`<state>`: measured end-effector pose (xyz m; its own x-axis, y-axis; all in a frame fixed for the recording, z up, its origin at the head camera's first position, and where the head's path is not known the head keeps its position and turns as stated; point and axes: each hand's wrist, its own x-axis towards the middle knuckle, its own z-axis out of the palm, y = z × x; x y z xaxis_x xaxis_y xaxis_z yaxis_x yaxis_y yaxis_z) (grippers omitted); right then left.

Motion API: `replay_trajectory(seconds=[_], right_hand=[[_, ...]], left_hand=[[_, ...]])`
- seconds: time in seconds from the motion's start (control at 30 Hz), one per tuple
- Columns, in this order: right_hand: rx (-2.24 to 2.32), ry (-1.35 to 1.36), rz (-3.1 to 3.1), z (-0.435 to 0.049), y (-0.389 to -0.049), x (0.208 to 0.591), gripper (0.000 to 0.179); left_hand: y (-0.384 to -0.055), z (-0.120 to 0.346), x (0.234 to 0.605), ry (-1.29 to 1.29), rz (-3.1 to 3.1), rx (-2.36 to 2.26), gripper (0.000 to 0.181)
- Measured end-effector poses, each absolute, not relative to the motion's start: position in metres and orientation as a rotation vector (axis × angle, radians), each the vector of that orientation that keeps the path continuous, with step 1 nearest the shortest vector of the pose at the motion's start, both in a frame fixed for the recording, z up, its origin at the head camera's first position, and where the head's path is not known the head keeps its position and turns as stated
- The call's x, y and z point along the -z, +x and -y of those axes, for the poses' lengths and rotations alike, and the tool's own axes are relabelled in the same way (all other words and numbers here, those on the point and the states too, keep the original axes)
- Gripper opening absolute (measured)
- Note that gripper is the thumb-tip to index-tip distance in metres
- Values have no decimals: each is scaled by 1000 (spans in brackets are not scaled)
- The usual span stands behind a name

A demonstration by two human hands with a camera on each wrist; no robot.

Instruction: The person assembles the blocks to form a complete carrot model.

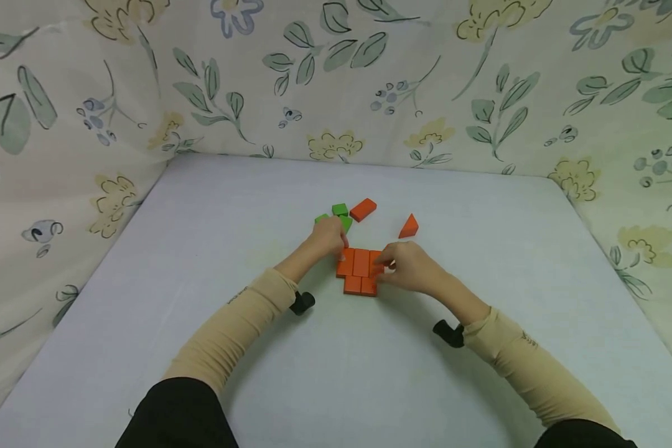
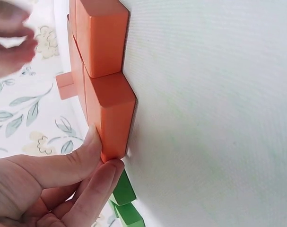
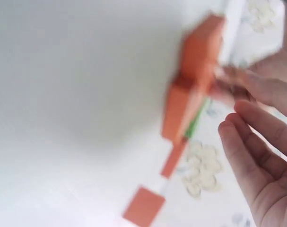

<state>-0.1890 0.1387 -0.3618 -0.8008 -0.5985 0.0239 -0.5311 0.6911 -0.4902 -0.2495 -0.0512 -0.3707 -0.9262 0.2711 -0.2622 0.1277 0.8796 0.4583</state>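
Several orange wooden blocks (image 1: 361, 262) lie flat, side by side, in two rows on the white table; the row farther from me is wider. At the far left corner my left hand (image 1: 327, 237) pinches the left orange block (image 2: 117, 125), thumb on its top face and forefinger at its end. My right hand (image 1: 411, 267) is beside the right edge of the group in the head view. Its fingers (image 3: 235, 142) are relaxed and hold nothing in the right wrist view, where the orange blocks look blurred.
Small green blocks (image 1: 340, 210) lie just beyond my left hand, one partly covered by it. Beside them is a loose orange rectangular block (image 1: 363, 210). An orange triangular block (image 1: 409, 226) lies farther right. Flowered cloth (image 1: 336, 93) surrounds the table's back and sides.
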Motion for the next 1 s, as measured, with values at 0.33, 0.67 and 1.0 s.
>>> replay_trajectory(seconds=[0.33,0.67,1.0], right_hand=[[498,-816,-2772,-130,-259,347,37],[132,-623,-2741,-112,-309,363,60],[121,-589,-2733,-114,-313,371,54]], left_hand=[[-250,50,372,282,-2744,-626,22],[-251,51,371,258,-2729,-649,21],[-247,49,366,267,-2717,-640,23]])
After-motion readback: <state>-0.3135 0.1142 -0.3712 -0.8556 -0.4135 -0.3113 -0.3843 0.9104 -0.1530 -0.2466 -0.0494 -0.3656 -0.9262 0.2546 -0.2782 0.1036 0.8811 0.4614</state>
